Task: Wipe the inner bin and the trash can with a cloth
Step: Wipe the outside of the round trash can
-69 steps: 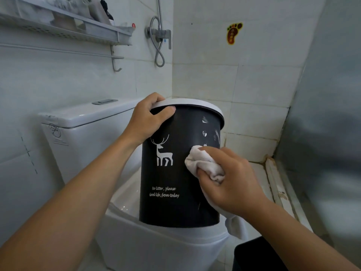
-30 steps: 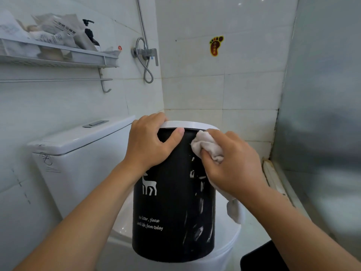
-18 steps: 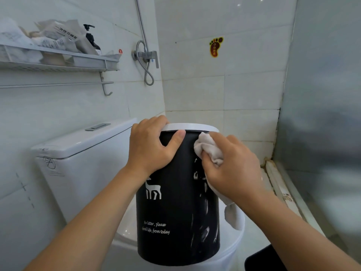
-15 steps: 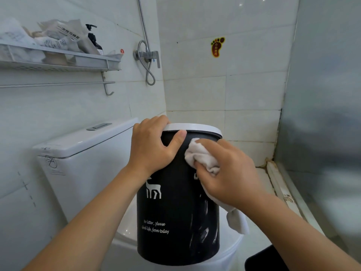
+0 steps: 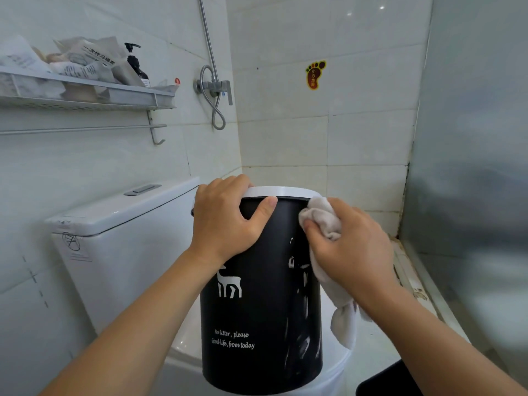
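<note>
The black trash can [image 5: 261, 292], printed with a white deer and the words "No litter, please", stands upright at lower centre of the frame on the closed white toilet [image 5: 183, 347], its white rim ring at mid-frame. The left hand [image 5: 225, 221] grips the rim on the left side, fingers curled over the top edge and the thumb pressed flat against the black wall. The right hand [image 5: 350, 252] holds a bunched white cloth [image 5: 323, 217] tight in curled fingers and presses it to the can's upper right wall, just under the rim; the loose tail of the cloth hangs down the right side. Half a second ago the cloth sat lower and nearer the centre of the wall; it has since travelled up and to the right, reaching the rim edge. Wet streaks show on the lower right wall. Judgement: the outer wall of the can is mid-wipe, right flank now covered top to bottom. A dark object at lower right of the frame cannot be identified as the inner bin.
</note>
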### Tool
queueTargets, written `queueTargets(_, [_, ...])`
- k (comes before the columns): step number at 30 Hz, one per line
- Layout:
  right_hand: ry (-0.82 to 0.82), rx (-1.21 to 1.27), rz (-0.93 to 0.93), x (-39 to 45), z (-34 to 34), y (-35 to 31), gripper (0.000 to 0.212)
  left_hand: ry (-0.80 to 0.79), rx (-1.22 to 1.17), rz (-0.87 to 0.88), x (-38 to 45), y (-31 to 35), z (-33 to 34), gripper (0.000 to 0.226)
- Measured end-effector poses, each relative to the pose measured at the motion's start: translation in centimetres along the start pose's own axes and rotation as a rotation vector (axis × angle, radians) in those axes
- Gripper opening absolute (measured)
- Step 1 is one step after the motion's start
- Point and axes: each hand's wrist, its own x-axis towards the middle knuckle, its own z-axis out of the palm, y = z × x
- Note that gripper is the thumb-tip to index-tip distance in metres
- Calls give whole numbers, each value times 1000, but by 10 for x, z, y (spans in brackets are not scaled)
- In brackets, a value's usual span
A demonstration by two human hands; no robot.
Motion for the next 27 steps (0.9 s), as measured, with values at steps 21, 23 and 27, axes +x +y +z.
queueTargets(21, [-105,245,-246,-19,13,-19,28,35,-97,-49,-2,-18,-7,41])
queueTargets(23, [-128,216,-301,-19,13,-25,27,37,-121,-55,-3,-21,-9,43])
queueTargets(27, [-66,192,-104,0,12,4,23,53,-178,-87,-9,-27,-15,43])
